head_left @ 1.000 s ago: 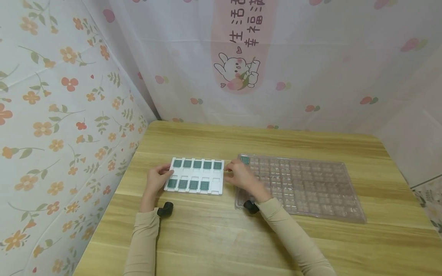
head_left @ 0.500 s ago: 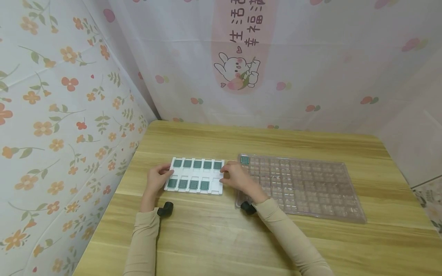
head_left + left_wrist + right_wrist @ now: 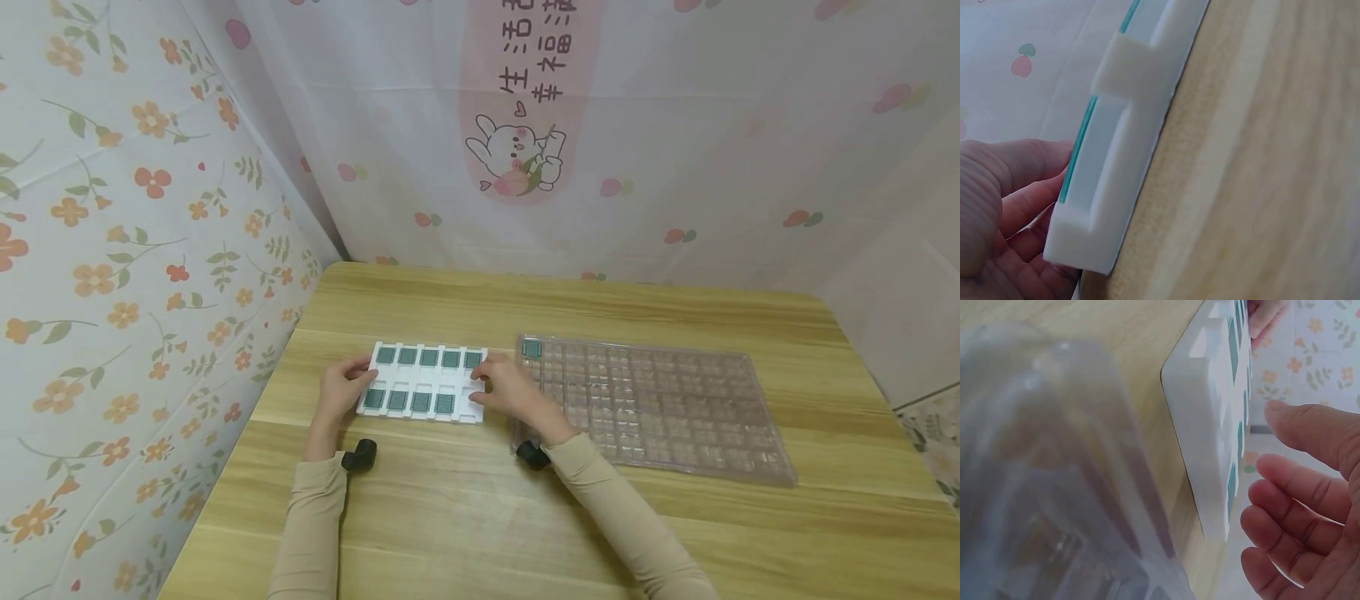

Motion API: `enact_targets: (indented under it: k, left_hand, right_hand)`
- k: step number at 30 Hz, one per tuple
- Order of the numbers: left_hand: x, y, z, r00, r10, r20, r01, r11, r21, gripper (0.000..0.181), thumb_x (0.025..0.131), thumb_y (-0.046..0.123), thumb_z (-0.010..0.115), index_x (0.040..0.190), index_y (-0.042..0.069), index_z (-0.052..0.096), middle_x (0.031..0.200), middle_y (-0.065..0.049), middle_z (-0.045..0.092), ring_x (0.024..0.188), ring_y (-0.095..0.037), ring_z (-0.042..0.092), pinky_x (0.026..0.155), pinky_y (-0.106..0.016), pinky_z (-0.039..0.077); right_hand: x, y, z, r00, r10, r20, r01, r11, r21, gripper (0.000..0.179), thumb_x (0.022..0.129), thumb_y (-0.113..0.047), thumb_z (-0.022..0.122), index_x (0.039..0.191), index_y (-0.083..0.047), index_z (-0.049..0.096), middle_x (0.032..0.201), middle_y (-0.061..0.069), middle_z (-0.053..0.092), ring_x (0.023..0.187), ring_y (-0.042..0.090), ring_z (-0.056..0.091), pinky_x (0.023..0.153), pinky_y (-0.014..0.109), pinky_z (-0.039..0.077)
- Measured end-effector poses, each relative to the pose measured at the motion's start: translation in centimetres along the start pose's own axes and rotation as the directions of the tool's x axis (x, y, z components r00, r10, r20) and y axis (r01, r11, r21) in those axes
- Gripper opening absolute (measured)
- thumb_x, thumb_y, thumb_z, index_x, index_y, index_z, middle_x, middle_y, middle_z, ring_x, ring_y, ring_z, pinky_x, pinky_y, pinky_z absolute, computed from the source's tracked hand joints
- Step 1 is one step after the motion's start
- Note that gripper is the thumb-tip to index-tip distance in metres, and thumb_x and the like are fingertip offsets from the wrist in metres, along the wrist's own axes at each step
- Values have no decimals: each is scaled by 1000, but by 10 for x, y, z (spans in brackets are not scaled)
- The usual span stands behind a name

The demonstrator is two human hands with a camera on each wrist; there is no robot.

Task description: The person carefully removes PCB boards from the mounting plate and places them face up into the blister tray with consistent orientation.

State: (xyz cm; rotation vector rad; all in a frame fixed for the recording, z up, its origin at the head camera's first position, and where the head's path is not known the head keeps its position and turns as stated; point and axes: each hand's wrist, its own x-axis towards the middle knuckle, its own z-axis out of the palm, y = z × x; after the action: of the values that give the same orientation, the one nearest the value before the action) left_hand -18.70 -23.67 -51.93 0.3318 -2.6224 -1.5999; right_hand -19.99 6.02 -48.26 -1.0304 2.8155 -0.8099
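Note:
A white tray [image 3: 420, 377] on the table holds two rows of small square green chips [image 3: 429, 357]; its near right slot has no chip. My left hand [image 3: 343, 390] grips the tray's left end, the thumb along the upper edge beside a chip and the fingers at the side, as the left wrist view shows with the hand [image 3: 1007, 206]. Over the tray's right end hovers my right hand [image 3: 512, 387]. In the right wrist view that hand [image 3: 1304, 500] has thumb and fingers apart, with nothing between them.
Right of the white tray lies a large clear plastic tray [image 3: 697, 400] with many pockets; one green chip [image 3: 532, 348] sits in its far left corner pocket. Black wrist cameras [image 3: 360, 456] stick out from both sleeves. Patterned curtains [image 3: 420, 167] stand behind and at the left.
My right hand has moved left from the clear tray's edge to over the white tray's right end. The left hand and both trays have stayed in place.

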Motion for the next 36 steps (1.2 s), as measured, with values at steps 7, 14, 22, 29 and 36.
enact_targets:
  k: [7, 14, 22, 29, 36]
  left_hand:
    - [-1, 0, 0, 1000, -5, -5, 5, 1000, 10, 33, 85, 7, 66, 116, -4, 62, 105, -23, 63, 89, -26, 56, 65, -17, 42]
    - [0, -1, 0, 1000, -14, -6, 14, 1000, 1, 34, 85, 7, 66, 117, -5, 62, 106, -23, 63, 89, -25, 57, 64, -16, 43]
    - [2, -4, 0, 1000, -22, -3, 22, 1000, -2, 34, 85, 9, 66, 117, -4, 62, 105, -22, 63, 86, -22, 56, 64, -17, 43]
    - [3, -4, 0, 1000, -23, 5, 23, 1000, 1, 35, 85, 10, 66, 117, -3, 62, 106, -21, 64, 89, -23, 56, 65, -18, 43]
    - [2, -3, 0, 999, -40, 14, 40, 999, -19, 35, 85, 9, 66, 118, -2, 62, 106, -21, 63, 91, -25, 56, 66, -18, 44]
  right_hand:
    - [0, -3, 2, 1000, -3, 0, 3, 1000, 4, 27, 77, -18, 77, 96, -2, 69, 87, 6, 62, 80, 17, 57, 71, 26, 48]
    - [1, -6, 6, 1000, -24, -4, 24, 1000, -12, 27, 77, -20, 76, 96, -2, 70, 89, 6, 63, 82, 16, 57, 72, 26, 48]
    - [1, -12, 7, 999, -35, 8, 36, 999, -30, 27, 77, -21, 76, 96, -3, 70, 88, 5, 63, 84, 18, 59, 73, 27, 49]
    - [3, -14, 13, 998, -70, 1, 70, 996, -47, 27, 76, -22, 78, 94, -4, 70, 88, 4, 64, 81, 17, 59, 73, 26, 48]
    - [4, -18, 17, 998, -67, 1, 67, 997, -41, 27, 76, -22, 77, 94, -4, 71, 87, 5, 64, 81, 17, 59, 73, 26, 48]
